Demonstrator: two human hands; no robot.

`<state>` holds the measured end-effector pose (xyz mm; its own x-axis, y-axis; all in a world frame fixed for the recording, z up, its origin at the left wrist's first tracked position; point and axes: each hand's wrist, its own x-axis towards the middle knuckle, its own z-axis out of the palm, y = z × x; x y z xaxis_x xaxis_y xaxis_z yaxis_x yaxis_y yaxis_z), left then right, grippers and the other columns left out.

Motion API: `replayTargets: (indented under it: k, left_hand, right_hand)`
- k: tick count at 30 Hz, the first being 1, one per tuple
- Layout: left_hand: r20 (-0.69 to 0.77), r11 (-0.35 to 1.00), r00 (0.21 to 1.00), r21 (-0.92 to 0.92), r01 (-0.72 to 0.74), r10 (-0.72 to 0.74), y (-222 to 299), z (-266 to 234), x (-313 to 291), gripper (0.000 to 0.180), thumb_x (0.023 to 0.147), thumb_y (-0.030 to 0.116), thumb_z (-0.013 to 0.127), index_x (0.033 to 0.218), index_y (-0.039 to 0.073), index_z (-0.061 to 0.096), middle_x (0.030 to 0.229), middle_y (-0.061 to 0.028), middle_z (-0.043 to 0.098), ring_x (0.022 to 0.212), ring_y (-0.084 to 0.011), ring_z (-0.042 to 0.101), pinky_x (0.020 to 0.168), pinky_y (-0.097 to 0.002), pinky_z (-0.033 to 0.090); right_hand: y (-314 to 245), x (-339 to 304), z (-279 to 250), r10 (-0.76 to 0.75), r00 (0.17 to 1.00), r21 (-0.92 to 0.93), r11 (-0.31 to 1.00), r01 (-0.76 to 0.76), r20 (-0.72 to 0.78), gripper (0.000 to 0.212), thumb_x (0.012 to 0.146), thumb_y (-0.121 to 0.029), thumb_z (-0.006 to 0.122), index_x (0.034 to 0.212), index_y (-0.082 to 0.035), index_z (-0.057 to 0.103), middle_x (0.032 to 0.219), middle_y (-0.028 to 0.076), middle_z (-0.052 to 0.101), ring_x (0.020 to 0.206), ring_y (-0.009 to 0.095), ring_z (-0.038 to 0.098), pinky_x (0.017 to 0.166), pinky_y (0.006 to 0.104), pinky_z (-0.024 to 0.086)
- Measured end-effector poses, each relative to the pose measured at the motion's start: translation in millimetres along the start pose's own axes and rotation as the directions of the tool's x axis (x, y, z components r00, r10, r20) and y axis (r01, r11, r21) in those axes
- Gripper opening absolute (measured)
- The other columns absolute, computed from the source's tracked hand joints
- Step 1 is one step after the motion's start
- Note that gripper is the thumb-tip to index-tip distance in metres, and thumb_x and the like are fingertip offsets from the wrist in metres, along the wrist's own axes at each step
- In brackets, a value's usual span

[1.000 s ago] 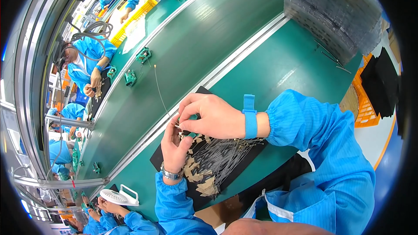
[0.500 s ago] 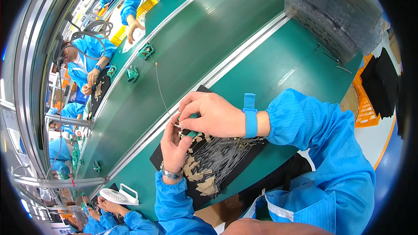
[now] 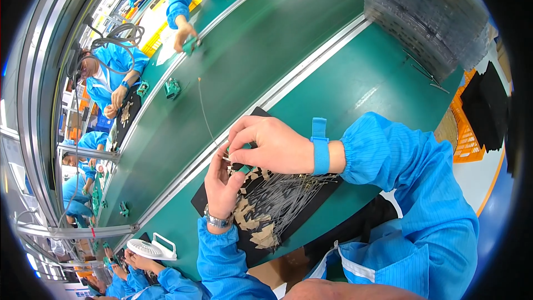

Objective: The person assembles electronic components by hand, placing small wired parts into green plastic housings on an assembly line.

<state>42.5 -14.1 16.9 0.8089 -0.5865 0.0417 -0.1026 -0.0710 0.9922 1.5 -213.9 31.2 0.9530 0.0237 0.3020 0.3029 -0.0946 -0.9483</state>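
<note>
My left hand (image 3: 222, 190) is curled around a small green and black assembly (image 3: 244, 169), most of which the fingers hide. From the upper side, my right hand (image 3: 276, 145) has its thumb and forefinger pinched at the same spot, where the near end of a thin grey cable (image 3: 204, 108) meets the fingertips. That cable rises away over the conveyor edge, with a tiny gold-coloured tip. Beneath both hands lies a black mat (image 3: 323, 190), bearing a bundle of thin grey cables (image 3: 288, 198) and several torn beige tape pieces (image 3: 265, 237).
A green conveyor (image 3: 261, 61) runs past the metal rail (image 3: 316, 58). On it sits a green board assembly (image 3: 172, 88); a co-worker's hand (image 3: 185, 34) holds another. Stacked clear trays (image 3: 425, 19) stand at far right, near an orange crate (image 3: 468, 128). A white fan (image 3: 149, 249) lies at left.
My hands stay nearly still around the assembly. Across the conveyor, a co-worker has taken hold of a green board assembly, and another assembly has shifted slightly up along the belt.
</note>
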Motion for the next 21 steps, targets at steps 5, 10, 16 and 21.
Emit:
replayTargets:
  k: [5, 10, 16, 21]
  left_hand:
    - [-0.014, 1.0, 1.0, 0.003, 0.016, -0.016, -6.1, -8.0, -4.9, 0.081, 0.083, 0.026, 0.074, 0.144, -0.009, 0.035, 0.136, -0.0131, 0.049, 0.124, -0.0209, 0.05, 0.106, -0.0347, 0.039]
    - [-0.006, 0.992, 0.997, -0.104, -0.071, 0.071, -4.2, -8.5, -3.4, 0.091, 0.086, 0.041, 0.074, 0.147, -0.011, 0.029, 0.138, -0.0163, 0.046, 0.126, -0.0238, 0.05, 0.106, -0.0368, 0.041]
    - [-0.014, 0.994, 0.995, -0.056, -0.097, 0.096, 1.7, -6.9, -3.3, 0.096, 0.087, 0.052, 0.069, 0.145, -0.012, 0.029, 0.138, -0.0173, 0.048, 0.126, -0.0244, 0.051, 0.107, -0.0373, 0.041]
    - [0.055, 0.995, 0.994, -0.017, -0.097, 0.097, -6.0, -14.4, -4.0, 0.082, 0.086, 0.031, 0.074, 0.145, -0.009, 0.033, 0.135, -0.013, 0.049, 0.124, -0.0211, 0.049, 0.107, -0.0356, 0.038]
  right_hand:
    - [1.9, 5.1, -5.9, -0.081, 0.995, -0.004, 0.997, 0.081, 0.057, 0.017, 0.085, -0.017, 0.069, 0.095, -0.005, 0.074, 0.108, 0.01, 0.063, 0.094, 0.024, 0.062, 0.083, 0.0337, 0.051]
    - [-0.4, 15.2, -20.1, -0.047, 0.984, -0.023, 0.998, 0.052, 0.172, 0.039, 0.083, -0.023, 0.073, 0.119, -0.008, 0.066, 0.114, 0.009, 0.061, 0.099, 0.02, 0.06, 0.082, 0.0315, 0.052]
    - [-3.3, 18.3, -24.7, -0.034, 0.959, 0.014, 0.999, 0.031, 0.283, 0.044, 0.084, -0.024, 0.072, 0.123, -0.007, 0.064, 0.119, 0.009, 0.061, 0.102, 0.02, 0.06, 0.083, 0.032, 0.052]
    - [-6.6, 20.7, -25.2, -0.087, 0.948, 0.042, 0.996, 0.078, 0.306, 0.03, 0.082, -0.025, 0.068, 0.104, -0.005, 0.072, 0.116, 0.015, 0.065, 0.104, 0.028, 0.064, 0.092, 0.0368, 0.05]
